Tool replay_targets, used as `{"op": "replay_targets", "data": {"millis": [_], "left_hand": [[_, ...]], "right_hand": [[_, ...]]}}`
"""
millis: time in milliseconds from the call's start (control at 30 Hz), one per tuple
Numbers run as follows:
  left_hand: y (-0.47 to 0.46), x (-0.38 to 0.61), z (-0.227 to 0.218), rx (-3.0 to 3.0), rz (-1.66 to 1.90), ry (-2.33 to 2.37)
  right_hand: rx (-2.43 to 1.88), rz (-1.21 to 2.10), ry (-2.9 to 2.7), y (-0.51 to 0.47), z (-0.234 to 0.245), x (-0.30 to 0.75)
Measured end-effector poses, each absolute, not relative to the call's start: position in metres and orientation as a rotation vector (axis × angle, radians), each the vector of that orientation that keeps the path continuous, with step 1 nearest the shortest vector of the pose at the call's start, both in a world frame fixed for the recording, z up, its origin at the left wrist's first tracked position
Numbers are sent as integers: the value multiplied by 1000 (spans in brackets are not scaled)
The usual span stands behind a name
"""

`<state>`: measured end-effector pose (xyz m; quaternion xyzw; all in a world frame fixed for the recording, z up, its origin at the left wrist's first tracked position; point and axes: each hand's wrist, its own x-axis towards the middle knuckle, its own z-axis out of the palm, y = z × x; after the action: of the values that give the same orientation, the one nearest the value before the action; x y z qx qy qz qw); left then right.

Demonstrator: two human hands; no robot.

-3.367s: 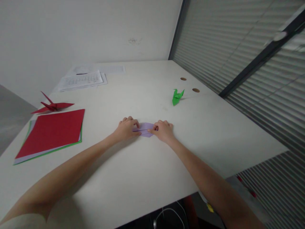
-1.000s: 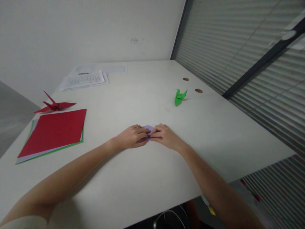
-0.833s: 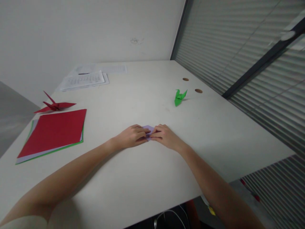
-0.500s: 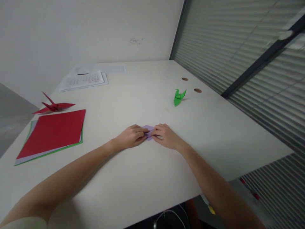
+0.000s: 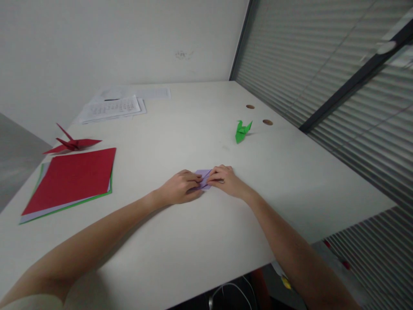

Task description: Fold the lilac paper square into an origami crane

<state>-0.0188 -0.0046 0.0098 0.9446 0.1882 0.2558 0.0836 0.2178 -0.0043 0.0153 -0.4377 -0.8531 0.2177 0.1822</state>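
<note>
A small folded sheet of purple origami paper (image 5: 204, 174) lies on the white table (image 5: 180, 241) between my two hands. My left hand (image 5: 183, 187) is on its left side, fingers bent and pressed together on the paper. From the right, my right hand (image 5: 225, 180) grips the paper's other side with thumb and fingers pinched. Creases run slantwise across the visible strip. The fingers hide both side ends of the paper.
A stack of square paper (image 5: 72, 178), red on top, lies at left, with a red paper crane (image 5: 73, 144) behind it. A green paper crane (image 5: 241, 131) stands at right, near two round holes. Printed sheets (image 5: 111, 108) lie at the back left. Window blinds (image 5: 309, 64) border the right side.
The purple paper has turned slightly and more of its middle shows. My right hand has shifted a little to the right; the left hand has moved slightly nearer to me.
</note>
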Motion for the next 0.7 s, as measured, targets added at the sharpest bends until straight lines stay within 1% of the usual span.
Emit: {"op": "replay_targets", "data": {"millis": [167,367,700], "left_hand": [[-4,-19,10,2751,770,616],[-4,-19,7,2820,733,585],[-4,-18,8,2922,641,486]], "right_hand": [[-1161,680,-2439,-2,15,223],[-1148,681,-2443,1,13,223],[-1431,485,-2291,-7,4,206]]}}
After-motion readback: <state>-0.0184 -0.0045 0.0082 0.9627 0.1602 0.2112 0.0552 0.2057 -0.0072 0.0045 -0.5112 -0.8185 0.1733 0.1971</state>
